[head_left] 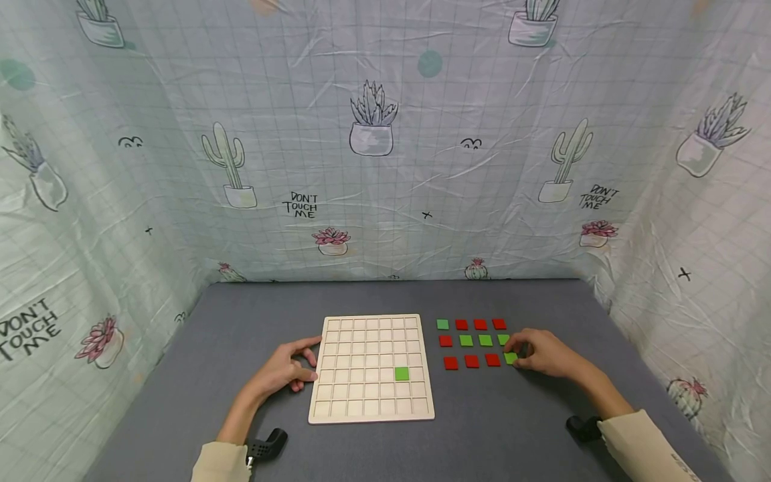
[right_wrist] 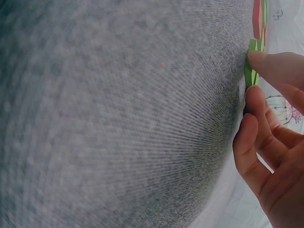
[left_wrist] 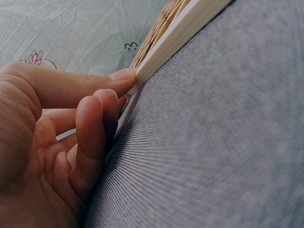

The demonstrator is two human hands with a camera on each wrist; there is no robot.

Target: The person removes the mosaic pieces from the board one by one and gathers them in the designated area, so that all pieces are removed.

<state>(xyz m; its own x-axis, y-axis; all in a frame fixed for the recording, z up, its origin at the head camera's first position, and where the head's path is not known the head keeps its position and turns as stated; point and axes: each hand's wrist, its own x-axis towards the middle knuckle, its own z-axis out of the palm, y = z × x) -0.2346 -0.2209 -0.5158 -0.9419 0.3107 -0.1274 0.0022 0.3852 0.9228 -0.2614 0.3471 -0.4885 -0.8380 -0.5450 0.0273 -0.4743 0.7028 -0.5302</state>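
Observation:
A pale wooden grid board [head_left: 371, 349] lies on the grey table, one green square tile [head_left: 401, 373] in a cell at its lower right. My left hand [head_left: 288, 367] touches the board's left edge with the index finger and thumb spread apart. In the left wrist view the straight thumb [left_wrist: 95, 85] presses the board's side. To the right, my right hand [head_left: 545, 353] pinches a green tile [head_left: 510, 359] at the end of the lowest tile row. The right wrist view has the thumb [right_wrist: 275, 66] on that green tile [right_wrist: 251, 66], low at the table; the index finger is partly hidden.
Right of the board, red tiles [head_left: 472, 361] and green tiles [head_left: 484, 341] lie in three rows. A cloth with printed cacti [head_left: 371, 201] hangs round the table [head_left: 482, 435]. Both wrists wear dark devices [head_left: 268, 445].

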